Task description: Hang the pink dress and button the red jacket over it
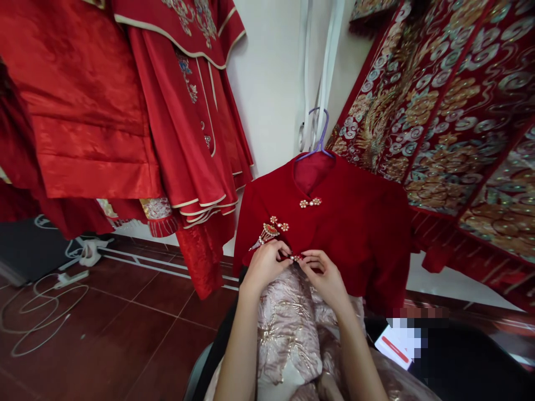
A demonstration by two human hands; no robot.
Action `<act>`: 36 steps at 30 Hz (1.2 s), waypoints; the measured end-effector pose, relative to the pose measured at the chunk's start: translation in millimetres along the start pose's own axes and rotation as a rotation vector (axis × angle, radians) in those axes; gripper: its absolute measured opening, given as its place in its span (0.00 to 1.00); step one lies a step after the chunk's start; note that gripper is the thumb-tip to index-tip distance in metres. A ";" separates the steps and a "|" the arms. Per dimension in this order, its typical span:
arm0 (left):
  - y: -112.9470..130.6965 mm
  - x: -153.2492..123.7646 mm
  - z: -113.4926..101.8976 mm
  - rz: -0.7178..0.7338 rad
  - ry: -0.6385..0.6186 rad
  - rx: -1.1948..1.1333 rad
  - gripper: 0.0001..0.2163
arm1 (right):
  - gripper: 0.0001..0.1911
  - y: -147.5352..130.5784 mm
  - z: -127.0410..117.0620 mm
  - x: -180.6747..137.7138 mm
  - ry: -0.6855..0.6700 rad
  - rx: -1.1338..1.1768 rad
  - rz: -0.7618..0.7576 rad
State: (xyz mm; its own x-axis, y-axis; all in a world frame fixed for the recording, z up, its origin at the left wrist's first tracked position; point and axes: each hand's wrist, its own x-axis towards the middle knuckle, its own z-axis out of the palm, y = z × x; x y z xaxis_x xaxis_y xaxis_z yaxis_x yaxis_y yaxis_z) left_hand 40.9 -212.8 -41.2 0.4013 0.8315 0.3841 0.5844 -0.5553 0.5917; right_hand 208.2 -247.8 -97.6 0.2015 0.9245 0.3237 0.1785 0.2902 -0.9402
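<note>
A dark red jacket [351, 223] hangs in front of me on a purple hanger [321, 142]. At its lower front, my left hand [267, 262] and my right hand [328, 275] pinch a small beaded flower clasp [296, 258] from either side, fingertips nearly meeting. Whether its two halves are joined is too small to tell. Just above my left hand is a fan-shaped beaded ornament [270, 231] with hanging beads. Another pair of flower clasps [310, 203] sits below the collar. Pale pink brocade fabric [288, 328] lies beneath my forearms.
Plain and trimmed red garments [184, 122] hang at the left, and a heavily embroidered one [438, 117] at the right. White rack posts [326, 55] rise behind the hanger. A white cable and power strip [71, 279] lie on the tiled floor. A lit phone screen [395, 345] shows at lower right.
</note>
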 end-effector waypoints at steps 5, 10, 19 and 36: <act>-0.7 1.6 2.7 0.009 0.015 -0.058 0.04 | 0.19 2.1 4.5 -0.3 -0.006 0.060 0.021; -5.9 1.3 3.6 -0.002 0.014 -0.163 0.04 | 0.21 4.9 8.8 0.6 0.011 0.100 0.034; -10.4 2.2 2.8 0.002 -0.006 -0.223 0.04 | 0.21 8.7 15.1 1.7 0.033 0.161 0.063; -5.4 2.3 1.5 -0.035 -0.003 -0.279 0.04 | 0.21 0.8 13.6 0.9 0.001 0.255 0.126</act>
State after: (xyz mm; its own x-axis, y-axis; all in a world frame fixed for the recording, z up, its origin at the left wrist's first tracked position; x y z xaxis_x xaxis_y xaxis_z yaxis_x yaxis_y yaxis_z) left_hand 39.7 -207.8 -44.5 0.3864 0.8499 0.3583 0.3814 -0.5010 0.7769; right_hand 195.4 -243.3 -99.5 0.2079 0.9570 0.2023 -0.0963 0.2258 -0.9694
